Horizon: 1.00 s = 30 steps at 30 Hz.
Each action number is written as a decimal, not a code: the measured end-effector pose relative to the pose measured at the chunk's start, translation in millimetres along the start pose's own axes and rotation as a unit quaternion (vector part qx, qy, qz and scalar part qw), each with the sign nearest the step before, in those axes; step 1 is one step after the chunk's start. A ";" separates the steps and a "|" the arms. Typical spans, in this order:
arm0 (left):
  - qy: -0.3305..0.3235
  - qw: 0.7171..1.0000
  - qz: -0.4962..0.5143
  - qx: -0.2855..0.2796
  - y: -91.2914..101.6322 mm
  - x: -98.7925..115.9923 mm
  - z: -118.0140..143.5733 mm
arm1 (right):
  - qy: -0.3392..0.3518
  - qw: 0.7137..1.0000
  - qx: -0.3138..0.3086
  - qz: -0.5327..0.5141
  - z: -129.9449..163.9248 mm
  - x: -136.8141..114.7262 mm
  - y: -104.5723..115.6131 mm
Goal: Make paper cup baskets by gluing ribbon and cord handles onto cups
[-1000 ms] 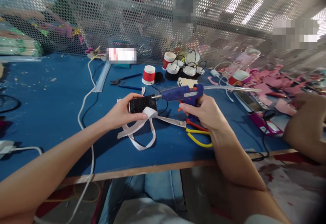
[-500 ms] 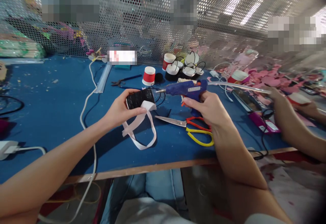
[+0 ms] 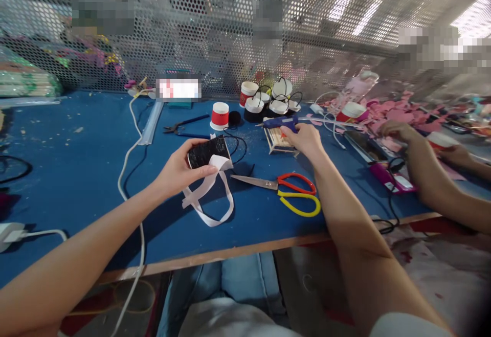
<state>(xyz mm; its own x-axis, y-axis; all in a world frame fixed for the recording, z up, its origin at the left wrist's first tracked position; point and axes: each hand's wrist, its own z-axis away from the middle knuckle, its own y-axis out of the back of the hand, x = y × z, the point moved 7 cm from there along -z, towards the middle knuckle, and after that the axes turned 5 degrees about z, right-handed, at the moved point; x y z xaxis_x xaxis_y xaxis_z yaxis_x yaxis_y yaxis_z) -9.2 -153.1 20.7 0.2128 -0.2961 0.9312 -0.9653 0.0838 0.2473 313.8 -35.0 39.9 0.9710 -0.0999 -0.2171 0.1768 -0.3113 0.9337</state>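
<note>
1. Head view showed me the blue bench (image 3: 76, 173) as the largest thing. Its near wooden edge ran just under the forearms, and a mesh wall closed the far side. The open room was on the left half, crossed only by a white cable (image 3: 128, 163).
2. My left hand (image 3: 176, 171) was clenched around a black cup (image 3: 207, 152), held above the bench left of centre, with a white ribbon (image 3: 209, 199) pinched under the thumb and looping down to the surface. I judged that the loose loop could snag on the scissors (image 3: 291, 194) lying just beside it.
3. My right hand (image 3: 305, 140) was reaching far, grasping the blue glue gun (image 3: 280, 122) over a small rack of sticks (image 3: 278, 140). I judged the hot nozzle the main risk: it pointed towards the cluster of cups (image 3: 268, 104) and black cords close by, and a drip or touch could mar them.
4. Another person's arm (image 3: 425, 173) lay on the right edge, near a phone (image 3: 387, 178), so that side was tight for any sweep.
</note>
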 end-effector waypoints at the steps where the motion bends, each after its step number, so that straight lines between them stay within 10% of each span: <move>1: -0.001 1.000 0.002 -0.004 -0.7 -0.1 0.2 | 0.006 1.000 -0.004 0.019 -0.3 0.2 -2.9; 7: 0.005 1.000 0.010 -0.017 -3.9 0.6 1.3 | 0.018 0.998 0.033 0.047 9.5 -8.2 2.8; 11: 0.007 1.000 -0.010 -0.023 -4.9 3.5 1.4 | 0.160 0.973 0.128 -0.110 51.5 -53.9 42.2; 17: 0.010 0.999 -0.024 0.024 -2.4 7.7 3.7 | 0.397 0.875 -0.020 -0.275 144.2 -137.4 66.6; 26: -0.004 1.000 0.026 -0.001 -17.5 6.1 9.2 | 0.345 0.892 -0.050 -0.287 144.0 -141.7 41.4; 30: -0.101 0.989 -0.108 0.008 -17.0 21.9 16.1 | 0.341 0.906 -0.004 -0.250 143.8 -136.5 48.5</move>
<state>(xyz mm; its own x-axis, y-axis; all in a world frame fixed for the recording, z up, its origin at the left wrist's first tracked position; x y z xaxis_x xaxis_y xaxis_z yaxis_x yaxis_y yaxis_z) 9.5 -176.4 32.6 0.3816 -0.4890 0.7844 -0.9030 -0.0160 0.4293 166.7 -172.3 73.9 0.6425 0.6595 -0.3902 0.6205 -0.1490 0.7699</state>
